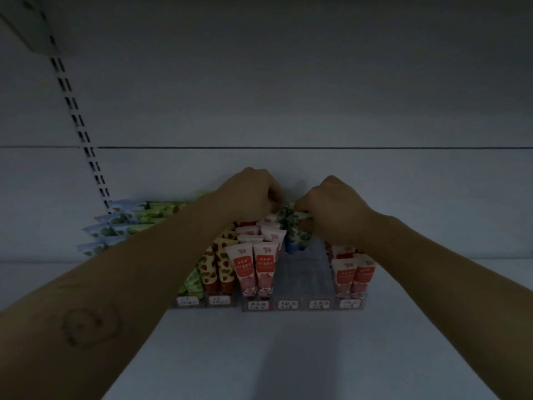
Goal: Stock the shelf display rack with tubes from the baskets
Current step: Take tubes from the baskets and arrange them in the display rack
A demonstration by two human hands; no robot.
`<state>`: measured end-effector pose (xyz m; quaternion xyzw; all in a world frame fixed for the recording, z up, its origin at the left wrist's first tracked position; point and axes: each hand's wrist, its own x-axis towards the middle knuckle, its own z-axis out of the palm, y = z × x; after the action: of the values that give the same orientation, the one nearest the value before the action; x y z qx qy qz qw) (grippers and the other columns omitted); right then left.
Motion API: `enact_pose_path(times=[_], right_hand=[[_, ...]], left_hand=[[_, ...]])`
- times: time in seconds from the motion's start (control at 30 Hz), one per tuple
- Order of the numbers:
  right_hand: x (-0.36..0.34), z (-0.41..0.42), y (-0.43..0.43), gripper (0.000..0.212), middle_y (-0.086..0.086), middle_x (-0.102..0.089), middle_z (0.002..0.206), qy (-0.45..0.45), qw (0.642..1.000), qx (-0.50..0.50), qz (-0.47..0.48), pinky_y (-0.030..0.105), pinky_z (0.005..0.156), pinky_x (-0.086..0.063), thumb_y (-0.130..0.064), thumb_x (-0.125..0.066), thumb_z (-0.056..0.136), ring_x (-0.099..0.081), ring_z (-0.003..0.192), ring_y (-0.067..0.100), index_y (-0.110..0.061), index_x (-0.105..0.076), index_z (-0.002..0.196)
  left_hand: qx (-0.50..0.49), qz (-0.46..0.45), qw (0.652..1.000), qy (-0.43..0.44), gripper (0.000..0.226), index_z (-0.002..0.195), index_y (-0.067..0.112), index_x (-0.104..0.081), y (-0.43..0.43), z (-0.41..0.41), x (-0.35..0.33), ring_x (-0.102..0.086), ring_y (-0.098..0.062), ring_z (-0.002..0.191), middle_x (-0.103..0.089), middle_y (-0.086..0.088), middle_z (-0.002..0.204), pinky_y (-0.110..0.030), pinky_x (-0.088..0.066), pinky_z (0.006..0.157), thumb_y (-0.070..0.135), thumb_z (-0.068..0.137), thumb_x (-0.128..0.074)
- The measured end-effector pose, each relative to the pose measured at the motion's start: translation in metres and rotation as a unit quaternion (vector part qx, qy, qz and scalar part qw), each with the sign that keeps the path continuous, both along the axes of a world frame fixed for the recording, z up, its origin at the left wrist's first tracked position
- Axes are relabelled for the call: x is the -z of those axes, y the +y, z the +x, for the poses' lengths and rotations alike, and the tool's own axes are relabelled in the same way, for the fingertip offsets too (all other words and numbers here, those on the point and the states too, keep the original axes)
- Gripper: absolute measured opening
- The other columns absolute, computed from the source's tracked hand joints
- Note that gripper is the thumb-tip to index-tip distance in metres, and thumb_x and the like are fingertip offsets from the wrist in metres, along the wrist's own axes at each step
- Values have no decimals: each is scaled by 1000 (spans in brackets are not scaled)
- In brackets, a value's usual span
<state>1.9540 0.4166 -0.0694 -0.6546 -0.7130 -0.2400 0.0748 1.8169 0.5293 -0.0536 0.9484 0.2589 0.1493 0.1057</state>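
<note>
tubes [263, 268] look like soft plastic w/ a bit of sheen, printed all over. rack [302, 272] is clear smooth plastic, prob acrylic. shelf [259, 356] = matt white, painted-metal look imo. labels [289, 304] seem paper.

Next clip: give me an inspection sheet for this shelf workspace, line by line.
Surface: white shelf, dimly lit.
Job's things: display rack with pink tubes, strawberry-print tubes, blue-patterned tubes; front of two middle lanes unfilled; baskets not in view.
Clutter: nothing seen.
Hands: left hand curled at the rack's back, contents hidden; right hand grips the blue-patterned tubes.
Cables: nothing seen.
Surroundings: slotted upright, back panel.
</note>
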Motion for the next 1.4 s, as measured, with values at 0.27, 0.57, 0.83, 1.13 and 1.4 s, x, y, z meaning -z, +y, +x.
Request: enact_pose_path(times=[0.27, 0.57, 0.83, 1.13, 1.4], right_hand=[[-8, -8, 11, 37, 7, -49, 39, -16, 997, -80, 8, 29, 49, -42, -1, -87, 33, -44, 31, 21, -9, -57, 53], [-22, 2, 19, 21, 5, -59, 73, 114, 992, 27, -39, 26, 59, -44, -25, -69, 81, -50, 67, 17, -6, -62, 74], [0, -9, 22, 22, 6, -60, 76, 88, 995, 30, -32, 26, 61, -36, -26, -64, 85, -47, 68, 17, -10, -56, 72], [0, -13, 12, 21, 9, -64, 87, 72, 997, 9, -38, 26, 62, -33, -26, -59, 91, -53, 78, 23, -6, -66, 95], [7, -12, 12, 14, 7, -61, 82, 93, 995, 21, -13, 27, 60, -38, -24, -59, 89, -54, 76, 22, -11, -64, 91]], left_hand=[[8, 26, 1000, 8, 16, 89, 8, -72, 7, 3, 1, -61, -15, 72, -68, -3, 83, -21, -45, 63, 22, 90, -64], [36, 53, 997, 37, 9, 83, 25, -59, 12, 5, 0, -47, -4, 66, -50, 14, 73, -8, -29, 54, 26, 91, -63], [75, 31, 995, 59, 13, 88, 33, -66, 20, 4, -4, -57, 1, 73, -65, 11, 85, -13, -38, 63, 23, 93, -60], [79, 25, 993, 86, 14, 83, 34, -62, 21, 3, -9, -56, -3, 75, -63, 11, 83, -19, -40, 65, 25, 93, -59], [57, 8, 994, 92, 10, 98, 28, -69, 25, 4, -10, -60, -5, 82, -66, 10, 93, -22, -45, 72, 30, 92, -61]])
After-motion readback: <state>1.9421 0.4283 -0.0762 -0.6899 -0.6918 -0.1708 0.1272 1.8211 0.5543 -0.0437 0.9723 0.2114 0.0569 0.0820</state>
